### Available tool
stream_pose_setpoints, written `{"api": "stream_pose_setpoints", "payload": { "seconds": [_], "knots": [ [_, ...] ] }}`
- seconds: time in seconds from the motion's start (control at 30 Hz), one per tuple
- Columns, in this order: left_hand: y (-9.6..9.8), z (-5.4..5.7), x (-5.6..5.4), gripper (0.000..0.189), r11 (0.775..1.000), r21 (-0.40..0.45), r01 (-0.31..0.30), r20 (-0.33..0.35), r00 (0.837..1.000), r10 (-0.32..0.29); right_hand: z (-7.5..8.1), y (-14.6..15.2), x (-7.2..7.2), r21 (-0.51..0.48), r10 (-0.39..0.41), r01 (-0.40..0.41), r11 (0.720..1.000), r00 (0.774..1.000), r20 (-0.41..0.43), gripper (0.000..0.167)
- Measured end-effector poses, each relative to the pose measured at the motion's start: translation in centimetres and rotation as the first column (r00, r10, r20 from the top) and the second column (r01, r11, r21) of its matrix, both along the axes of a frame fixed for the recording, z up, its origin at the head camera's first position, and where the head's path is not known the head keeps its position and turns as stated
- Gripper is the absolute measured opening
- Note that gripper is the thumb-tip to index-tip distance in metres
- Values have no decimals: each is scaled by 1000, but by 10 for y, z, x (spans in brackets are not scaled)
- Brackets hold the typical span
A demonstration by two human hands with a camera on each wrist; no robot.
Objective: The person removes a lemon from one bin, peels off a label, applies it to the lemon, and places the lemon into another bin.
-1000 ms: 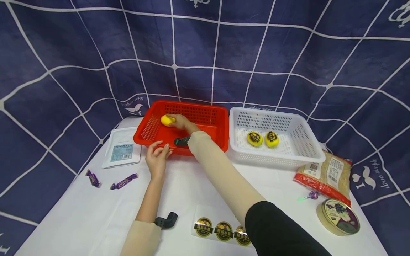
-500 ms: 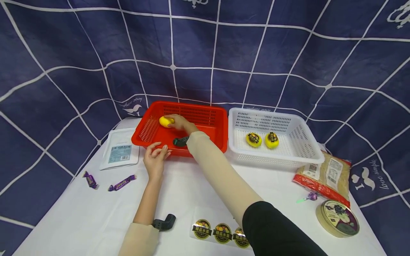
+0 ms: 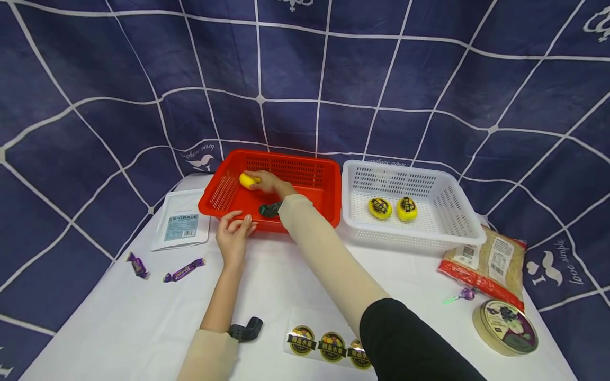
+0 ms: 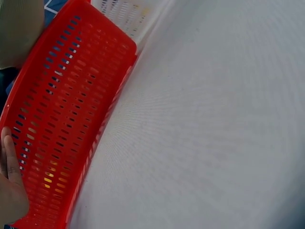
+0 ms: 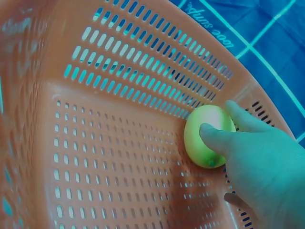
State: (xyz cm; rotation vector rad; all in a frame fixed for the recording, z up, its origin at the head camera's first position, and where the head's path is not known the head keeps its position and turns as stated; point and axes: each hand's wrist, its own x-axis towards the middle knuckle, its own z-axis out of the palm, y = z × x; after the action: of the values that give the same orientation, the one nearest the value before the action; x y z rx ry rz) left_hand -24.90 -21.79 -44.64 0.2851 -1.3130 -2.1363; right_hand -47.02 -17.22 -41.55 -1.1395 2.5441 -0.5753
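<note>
Inside the red basket [image 3: 316, 198], at its left end, my right hand [image 3: 270, 183] grips a plain yellow lemon [image 3: 248, 181]. The right wrist view shows the thumb lying across the lemon [image 5: 198, 143] near the basket's end wall. At the near left corner, my left hand [image 3: 231, 241] has its fingertips at the basket's front rim, with fingers loosely extended. From the left wrist, the fingers [image 4: 12, 160] lie against the perforated outer wall, and yellow shows through the slots. Two lemons [image 3: 379, 208] with black-and-gold stickers lie in the white basket [image 3: 440, 211] on the right.
A sheet of round fruit stickers [image 3: 332, 346] lies in front, partly under the right sleeve. On the left are a white S-GRADE pouch [image 3: 181, 225] and purple candies [image 3: 184, 270]. On the right are a grain bag [image 3: 491, 262], a lollipop [image 3: 464, 294] and a round tin [image 3: 505, 328].
Both hands keep their places at the red basket, the right one still holding the lemon. The head view shifts slightly; nothing else visibly moves.
</note>
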Motion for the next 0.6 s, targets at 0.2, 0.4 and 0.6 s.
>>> {"api": "stream_pose_setpoints", "payload": {
  "seconds": [0.2, 0.4, 0.6],
  "knots": [
    [-2, 1, 0, 32, 1000, -15, -5, 11, 1000, 6, -2, -7, -4, -22, 42, -42, 999, 999, -10, 53],
    [-4, -2, -1, 29, 1000, -21, -11, 1, 1000, 11, 1, -11, -4, -115, 43, -41, 993, 999, 17, 39],
    [-2, -2, -1, 29, 1000, -18, -13, 7, 1000, 13, 2, -12, -2, -112, -17, 18, 994, 1000, 15, 35]
  ]
}}
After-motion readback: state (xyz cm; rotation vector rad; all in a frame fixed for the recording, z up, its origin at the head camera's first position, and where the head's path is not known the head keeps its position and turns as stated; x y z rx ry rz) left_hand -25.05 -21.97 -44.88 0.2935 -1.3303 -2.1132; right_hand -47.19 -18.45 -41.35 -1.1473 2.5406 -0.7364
